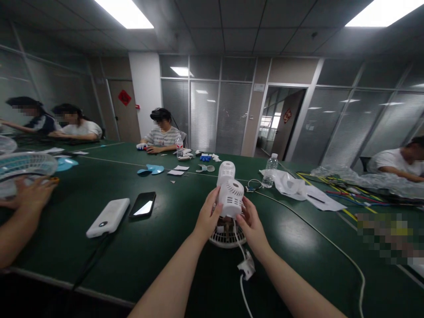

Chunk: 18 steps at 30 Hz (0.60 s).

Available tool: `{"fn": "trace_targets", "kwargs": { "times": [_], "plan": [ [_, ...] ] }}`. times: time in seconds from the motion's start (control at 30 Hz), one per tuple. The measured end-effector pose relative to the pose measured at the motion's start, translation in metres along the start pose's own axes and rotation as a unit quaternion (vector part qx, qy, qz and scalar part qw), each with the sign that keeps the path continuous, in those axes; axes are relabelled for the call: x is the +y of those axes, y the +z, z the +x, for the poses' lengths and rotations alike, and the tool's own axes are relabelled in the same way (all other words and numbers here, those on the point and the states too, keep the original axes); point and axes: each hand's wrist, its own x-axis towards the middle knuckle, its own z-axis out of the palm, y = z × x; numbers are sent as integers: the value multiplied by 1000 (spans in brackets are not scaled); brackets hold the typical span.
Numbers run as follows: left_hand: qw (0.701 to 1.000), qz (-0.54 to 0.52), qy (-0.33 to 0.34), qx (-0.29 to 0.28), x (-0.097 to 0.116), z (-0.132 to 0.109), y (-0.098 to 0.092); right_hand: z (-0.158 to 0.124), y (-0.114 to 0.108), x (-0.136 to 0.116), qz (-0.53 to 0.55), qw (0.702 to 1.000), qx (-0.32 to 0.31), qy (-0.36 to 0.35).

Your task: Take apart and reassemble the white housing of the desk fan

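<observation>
Between my two hands is a white plastic fan motor cover (231,198) with vent slots. My left hand (208,213) grips its left side, and the fingers of my right hand (252,224) close on its right side. Just below the cover sits a round white fan grille (228,242), face down, with a motor (227,225) partly seen in its middle. A white cord (237,236) runs down from there to a small white block (247,266). Behind the held cover is a second, similar white vented part (226,170).
A white power bank (108,217) and a black phone (143,205) lie to the left. Blue fan blades (151,169), a water bottle (270,171) and crumpled white paper (291,184) are farther back. At far left, a co-worker's hand (33,193) touches another fan grille (29,165).
</observation>
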Motion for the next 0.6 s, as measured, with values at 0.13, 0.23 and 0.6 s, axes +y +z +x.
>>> {"fn": "trace_targets", "kwargs": {
  "times": [0.13, 0.23, 0.6],
  "plan": [
    [999, -36, -32, 13, -6, 1, 2, -1, -3, 0, -18, 999, -23, 29],
    [997, -58, -49, 13, -8, 0, 3, -1, -5, 0, -28, 998, -30, 47],
    [990, -101, -102, 13, -15, -1, 6, -5, -4, -6, -86, 994, -51, 52]
  ]
}}
